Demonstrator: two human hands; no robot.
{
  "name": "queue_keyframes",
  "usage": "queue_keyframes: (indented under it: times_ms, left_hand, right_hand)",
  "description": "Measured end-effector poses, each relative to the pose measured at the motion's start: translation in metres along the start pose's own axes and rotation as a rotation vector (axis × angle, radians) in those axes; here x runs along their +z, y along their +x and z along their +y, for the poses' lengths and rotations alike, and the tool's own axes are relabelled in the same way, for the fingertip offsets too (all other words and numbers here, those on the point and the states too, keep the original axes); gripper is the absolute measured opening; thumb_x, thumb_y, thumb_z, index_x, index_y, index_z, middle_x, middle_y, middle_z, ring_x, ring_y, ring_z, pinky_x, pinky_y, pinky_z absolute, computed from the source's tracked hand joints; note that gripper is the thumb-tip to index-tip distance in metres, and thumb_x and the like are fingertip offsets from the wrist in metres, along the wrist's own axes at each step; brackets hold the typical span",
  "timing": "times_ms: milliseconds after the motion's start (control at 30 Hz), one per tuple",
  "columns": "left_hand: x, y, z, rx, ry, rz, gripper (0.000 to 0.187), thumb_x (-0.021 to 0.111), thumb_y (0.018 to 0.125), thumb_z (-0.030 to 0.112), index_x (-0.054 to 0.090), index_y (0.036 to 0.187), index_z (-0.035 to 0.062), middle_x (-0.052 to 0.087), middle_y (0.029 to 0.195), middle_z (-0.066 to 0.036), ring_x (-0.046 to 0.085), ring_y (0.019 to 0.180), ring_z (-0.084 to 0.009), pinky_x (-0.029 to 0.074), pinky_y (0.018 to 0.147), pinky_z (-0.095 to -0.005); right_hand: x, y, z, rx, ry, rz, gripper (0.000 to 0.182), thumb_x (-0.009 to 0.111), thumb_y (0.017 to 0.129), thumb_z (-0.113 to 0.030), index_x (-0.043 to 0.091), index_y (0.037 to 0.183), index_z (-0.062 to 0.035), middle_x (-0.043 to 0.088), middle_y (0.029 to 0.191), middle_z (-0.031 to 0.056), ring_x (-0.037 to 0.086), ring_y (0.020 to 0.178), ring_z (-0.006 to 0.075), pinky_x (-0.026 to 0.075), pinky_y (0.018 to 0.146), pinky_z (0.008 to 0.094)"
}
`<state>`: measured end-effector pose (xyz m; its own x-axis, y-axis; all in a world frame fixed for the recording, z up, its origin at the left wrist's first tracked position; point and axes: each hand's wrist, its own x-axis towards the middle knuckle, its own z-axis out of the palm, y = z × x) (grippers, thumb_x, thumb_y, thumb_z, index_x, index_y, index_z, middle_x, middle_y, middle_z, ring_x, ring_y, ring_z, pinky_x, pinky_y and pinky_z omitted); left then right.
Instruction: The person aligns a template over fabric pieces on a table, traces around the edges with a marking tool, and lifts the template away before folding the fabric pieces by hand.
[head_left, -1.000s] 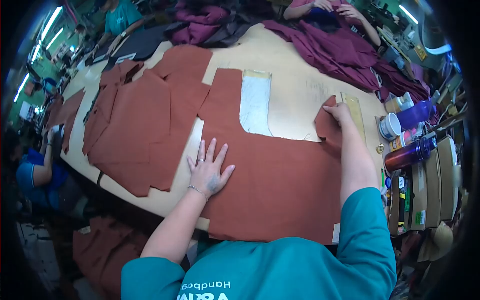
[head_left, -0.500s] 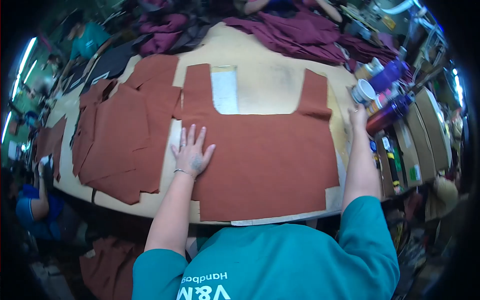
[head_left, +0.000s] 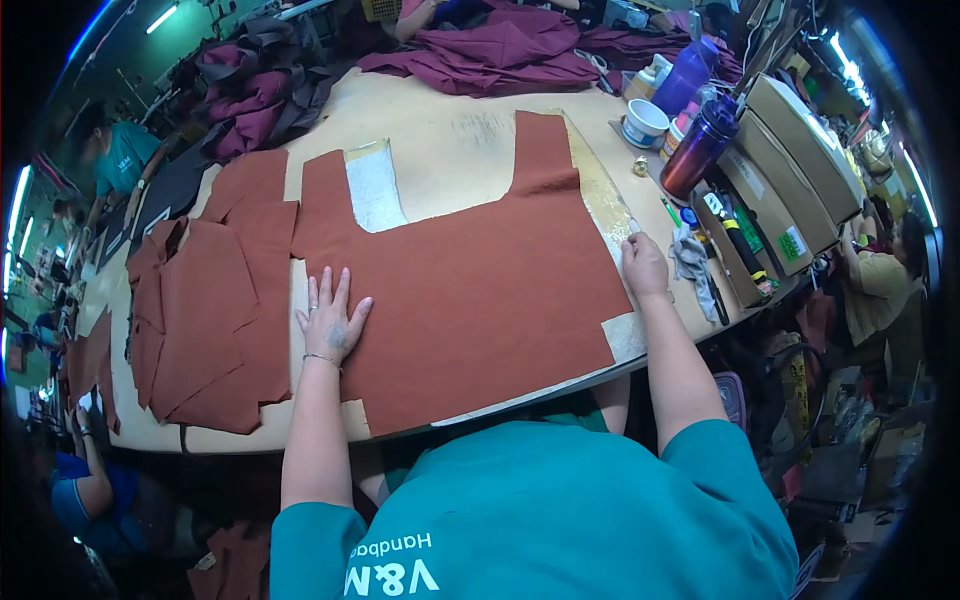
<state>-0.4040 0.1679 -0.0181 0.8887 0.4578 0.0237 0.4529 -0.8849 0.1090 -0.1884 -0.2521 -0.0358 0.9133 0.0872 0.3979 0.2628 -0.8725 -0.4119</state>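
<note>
A rust-brown fabric panel (head_left: 470,300) with a wide square cut-out at its far side lies flat over a pale board (head_left: 628,338), whose edges show around it. My left hand (head_left: 332,325) rests flat on the panel's left edge, fingers spread. At the panel's right side my right hand (head_left: 645,265) is closed, by the board's edge. Whatever its fingers hold, if anything, is hidden. Left of the panel lies a layered pile of rust-brown fabric pieces (head_left: 205,320).
To the right stand a white tub (head_left: 645,122), a purple bottle (head_left: 686,75), a metallic flask (head_left: 700,148) and cardboard boxes (head_left: 790,165). A grey rag (head_left: 690,257) lies near my right hand. Maroon fabric (head_left: 490,50) is heaped at the back. Other people work around the table.
My right hand has come from beside the tub and bottles back toward me, to the panel's right edge. My left hand stays on the panel. The view has turned to the right.
</note>
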Motion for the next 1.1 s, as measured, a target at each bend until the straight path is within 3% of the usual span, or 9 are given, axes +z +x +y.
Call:
queue_keyframes:
  times_ms: [233, 267, 367, 433, 500, 567, 867, 1067, 1100]
  left_hand:
    - [-0.002, 0.008, -0.014, 0.020, 0.036, -0.005, 0.062, 0.045, 0.081, 0.054, 0.029, 0.135, 0.0267, 0.018, 0.143, -0.003, 0.012, 0.133, -0.0260, 0.017, 0.094, -0.0649]
    - [0.001, 0.009, -0.015, 0.021, 0.032, 0.016, 0.061, 0.045, 0.082, 0.052, 0.030, 0.134, 0.0265, 0.019, 0.143, -0.002, 0.012, 0.133, -0.0257, 0.017, 0.094, -0.0648]
    - [0.004, 0.010, -0.016, 0.018, 0.015, 0.024, 0.059, 0.046, 0.082, 0.051, 0.031, 0.134, 0.0261, 0.019, 0.143, -0.002, 0.012, 0.133, -0.0254, 0.017, 0.094, -0.0649]
    - [0.005, 0.012, -0.016, 0.015, 0.012, 0.033, 0.058, 0.046, 0.082, 0.049, 0.031, 0.134, 0.0258, 0.020, 0.143, -0.002, 0.012, 0.133, -0.0254, 0.016, 0.095, -0.0649]
    - [0.006, 0.008, -0.017, 0.012, 0.027, 0.014, 0.058, 0.046, 0.083, 0.049, 0.031, 0.134, 0.0255, 0.019, 0.143, -0.002, 0.012, 0.133, -0.0252, 0.015, 0.095, -0.0648]
    - [0.004, 0.011, -0.015, 0.005, 0.042, 0.001, 0.057, 0.045, 0.083, 0.048, 0.031, 0.134, 0.0253, 0.019, 0.143, -0.002, 0.011, 0.133, -0.0249, 0.014, 0.095, -0.0646]
    - [0.006, 0.010, -0.018, 0.012, 0.050, -0.006, 0.055, 0.040, 0.086, 0.047, 0.028, 0.135, 0.0243, 0.018, 0.144, -0.002, 0.011, 0.133, -0.0245, 0.013, 0.096, -0.0640]
    - [0.004, 0.011, -0.017, 0.008, 0.039, -0.021, 0.055, 0.040, 0.087, 0.047, 0.029, 0.135, 0.0240, 0.018, 0.144, -0.002, 0.011, 0.133, -0.0250, 0.013, 0.096, -0.0645]
    - [0.003, 0.011, -0.016, 0.000, 0.023, -0.031, 0.055, 0.040, 0.087, 0.047, 0.028, 0.135, 0.0239, 0.018, 0.144, -0.003, 0.011, 0.133, -0.0255, 0.014, 0.095, -0.0646]
  right_hand:
    - [0.003, 0.000, 0.001, 0.024, 0.066, 0.038, 0.016, 0.053, 0.079, -0.019, 0.056, 0.084, -0.0033, 0.060, 0.079, 0.0174, 0.057, 0.075, 0.0349, 0.046, 0.067, 0.0426]
    - [0.005, 0.000, 0.004, -0.026, 0.089, 0.113, 0.017, 0.054, 0.078, -0.019, 0.056, 0.084, -0.0024, 0.059, 0.074, 0.0159, 0.059, 0.073, 0.0300, 0.047, 0.065, 0.0396]
    - [-0.002, -0.002, 0.001, 0.287, 0.381, -0.039, 0.018, 0.053, 0.081, -0.018, 0.056, 0.087, -0.0015, 0.060, 0.077, 0.0124, 0.060, 0.072, 0.0236, 0.047, 0.061, 0.0365]
    - [-0.008, 0.001, 0.017, 0.504, 1.555, -0.448, 0.018, 0.051, 0.084, -0.016, 0.056, 0.092, -0.0012, 0.060, 0.079, 0.0097, 0.059, 0.073, 0.0215, 0.048, 0.062, 0.0343]
    - [-0.011, -0.016, 0.023, 0.662, 2.207, -0.588, 0.019, 0.048, 0.086, -0.014, 0.054, 0.099, -0.0010, 0.059, 0.086, 0.0094, 0.059, 0.078, 0.0218, 0.048, 0.067, 0.0334]
    - [-0.038, -0.022, -0.026, 0.780, 2.317, -0.446, 0.024, 0.044, 0.088, -0.013, 0.050, 0.108, -0.0010, 0.058, 0.097, 0.0112, 0.058, 0.087, 0.0248, 0.048, 0.074, 0.0338]
    - [-0.078, -0.028, -0.069, 0.565, 2.261, -0.674, 0.039, 0.030, 0.092, -0.022, 0.036, 0.127, -0.0057, 0.043, 0.126, 0.0157, 0.037, 0.121, 0.0289, 0.035, 0.095, 0.0413]
    - [-0.045, -0.024, -0.032, 0.447, 2.312, -0.794, 0.035, 0.044, 0.090, -0.013, 0.042, 0.124, -0.0039, 0.055, 0.108, 0.0118, 0.054, 0.093, 0.0207, 0.047, 0.076, 0.0329]
    - [-0.045, -0.017, -0.029, 0.574, 1.868, -0.647, 0.031, 0.049, 0.087, -0.012, 0.048, 0.117, -0.0026, 0.057, 0.095, 0.0080, 0.052, 0.081, 0.0168, 0.046, 0.069, 0.0297]
